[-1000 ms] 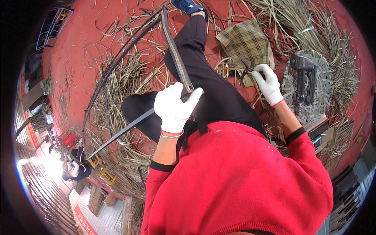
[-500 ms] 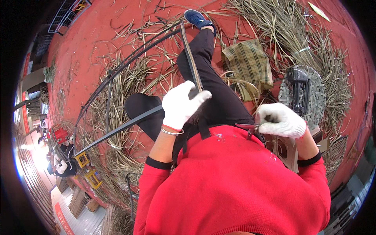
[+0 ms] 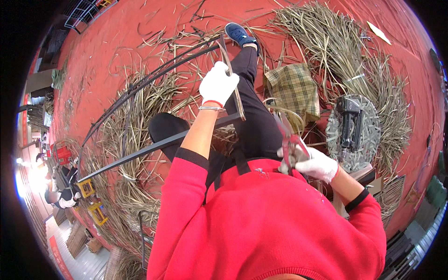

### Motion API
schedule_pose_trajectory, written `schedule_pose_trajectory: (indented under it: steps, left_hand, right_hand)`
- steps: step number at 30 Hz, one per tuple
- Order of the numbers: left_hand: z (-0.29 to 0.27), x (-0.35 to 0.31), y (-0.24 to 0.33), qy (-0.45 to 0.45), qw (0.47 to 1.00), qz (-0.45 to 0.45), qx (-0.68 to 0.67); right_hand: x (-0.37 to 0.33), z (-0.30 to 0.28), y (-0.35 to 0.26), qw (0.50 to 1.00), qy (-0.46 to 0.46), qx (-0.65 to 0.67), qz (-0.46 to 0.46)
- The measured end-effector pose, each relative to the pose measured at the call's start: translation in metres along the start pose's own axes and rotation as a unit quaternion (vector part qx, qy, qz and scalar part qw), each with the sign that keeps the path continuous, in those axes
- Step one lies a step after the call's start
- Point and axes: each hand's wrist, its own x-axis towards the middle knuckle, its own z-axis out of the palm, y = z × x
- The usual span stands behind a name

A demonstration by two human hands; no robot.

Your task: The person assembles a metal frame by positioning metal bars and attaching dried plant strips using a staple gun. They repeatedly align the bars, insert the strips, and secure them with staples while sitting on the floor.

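A dark frame of long narrow bars [image 3: 140,154] lies across my legs and reaches out to the left. Its short end bar [image 3: 239,103] has a brownish face. My left hand [image 3: 218,84], in a white knit glove, is closed around that end bar near its middle. Close to my waist, my gloved right hand [image 3: 313,164] grips red-handled shears [image 3: 293,142]. Their blades point up and away over my right thigh, apart from the frame. The shears are slightly blurred, and some of the right fingers are hidden behind the handles.
Dry, flat strips [image 3: 322,44] lie in a large bundle at the far right, with more strips [image 3: 135,158] heaped at left. A checked cloth [image 3: 293,88] lies beside my right leg. Near it is a round woven pad [image 3: 368,135] with a black metal part [image 3: 351,126]. Another person [image 3: 65,198] is at far left.
My left hand has moved farther along the end bar and closed around it. My right hand has shifted left, and the shears have swung up into plain view. The frame has turned slightly.
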Motion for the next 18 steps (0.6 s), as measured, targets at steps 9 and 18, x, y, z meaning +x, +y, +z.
schedule_pose_trajectory:
  steps: [9,18]
  left_hand:
    - [-0.031,-0.005,-0.001,-0.117,0.841,-0.068,-0.524]
    - [-0.046,-0.016,0.013,-0.108,0.821,-0.001,-0.561]
  right_hand:
    - [0.089,-0.027,-0.083,0.604,0.217,-0.753,-0.144]
    - [0.105,-0.015,-0.102,0.45,0.166,-0.865,-0.145]
